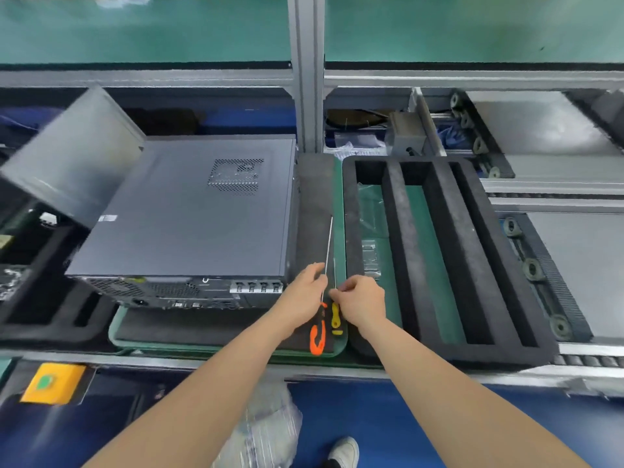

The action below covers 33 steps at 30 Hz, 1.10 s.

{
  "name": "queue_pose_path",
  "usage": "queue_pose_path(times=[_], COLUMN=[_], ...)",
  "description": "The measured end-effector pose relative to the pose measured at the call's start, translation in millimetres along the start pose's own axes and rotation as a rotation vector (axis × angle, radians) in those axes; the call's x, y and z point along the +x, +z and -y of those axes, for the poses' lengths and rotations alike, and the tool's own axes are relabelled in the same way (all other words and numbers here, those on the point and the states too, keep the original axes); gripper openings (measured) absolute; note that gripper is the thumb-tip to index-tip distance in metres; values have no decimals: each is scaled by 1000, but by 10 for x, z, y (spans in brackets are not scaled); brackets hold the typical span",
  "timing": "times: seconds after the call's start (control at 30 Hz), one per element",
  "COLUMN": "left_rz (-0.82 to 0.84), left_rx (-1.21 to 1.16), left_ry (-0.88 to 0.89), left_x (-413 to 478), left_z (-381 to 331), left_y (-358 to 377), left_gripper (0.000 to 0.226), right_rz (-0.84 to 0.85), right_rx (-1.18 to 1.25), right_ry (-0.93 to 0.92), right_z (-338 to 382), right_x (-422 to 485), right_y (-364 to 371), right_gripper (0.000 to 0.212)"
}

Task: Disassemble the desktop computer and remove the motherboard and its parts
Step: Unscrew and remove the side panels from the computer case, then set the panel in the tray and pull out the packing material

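A dark grey desktop computer case (189, 211) lies on its side on a black mat in a green tray (116, 327), its rear ports facing me and its cover closed. Right of the case, two screwdrivers lie on the mat: an orange-and-black one (317, 336) with a long shaft and a shorter yellow one (336, 320). My left hand (302, 293) rests palm down against the long shaft, fingers loosely curled; I cannot make out its grip. My right hand (361, 302) pinches the top of the yellow screwdriver's handle with thumb and fingertips.
A black foam tray (479, 265) with long slots and clear plastic bags stands right of the tools. A grey panel (71, 157) leans at the left rear. An aluminium post (307, 96) rises behind. A yellow box with a green button (50, 383) sits at the bench front.
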<state>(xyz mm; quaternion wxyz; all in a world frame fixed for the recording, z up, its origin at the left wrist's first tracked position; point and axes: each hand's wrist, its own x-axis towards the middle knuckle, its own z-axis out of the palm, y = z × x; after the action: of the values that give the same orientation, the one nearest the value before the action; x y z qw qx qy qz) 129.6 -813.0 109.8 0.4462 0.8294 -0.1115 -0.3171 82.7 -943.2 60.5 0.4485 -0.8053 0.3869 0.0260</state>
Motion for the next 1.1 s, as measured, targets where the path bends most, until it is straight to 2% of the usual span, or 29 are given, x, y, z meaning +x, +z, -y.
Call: queue_pose_path(times=[0.13, 0.47, 0.63, 0.73, 0.83, 1.0, 1.1], left_rz=[64, 143, 180, 206, 144, -72, -179], left_rx=[37, 79, 257, 379, 424, 362, 431], left_ry=[26, 54, 98, 156, 340, 526, 579], left_x=[-102, -294, -425, -537, -673, -788, -728], left_z=[39, 79, -37, -159, -348, -434, -257], left_y=[-29, -165, -299, -383, -563, -1257, -1786], left_gripper=[53, 58, 57, 53, 40, 29, 26], right_rz=[-64, -94, -172, -221, -249, -243, -198], right_rx=[-73, -70, -91, -34, 54, 230, 385], right_ry=[-89, -99, -142, -191, -191, -178, -94], right_z=[-62, -102, -39, 98, 290, 675, 896], right_x=[-66, -133, -214, -347, -532, -961, -1223], right_y=[63, 107, 84, 105, 178, 461, 749], right_gripper=[19, 23, 25, 17, 4, 27, 29])
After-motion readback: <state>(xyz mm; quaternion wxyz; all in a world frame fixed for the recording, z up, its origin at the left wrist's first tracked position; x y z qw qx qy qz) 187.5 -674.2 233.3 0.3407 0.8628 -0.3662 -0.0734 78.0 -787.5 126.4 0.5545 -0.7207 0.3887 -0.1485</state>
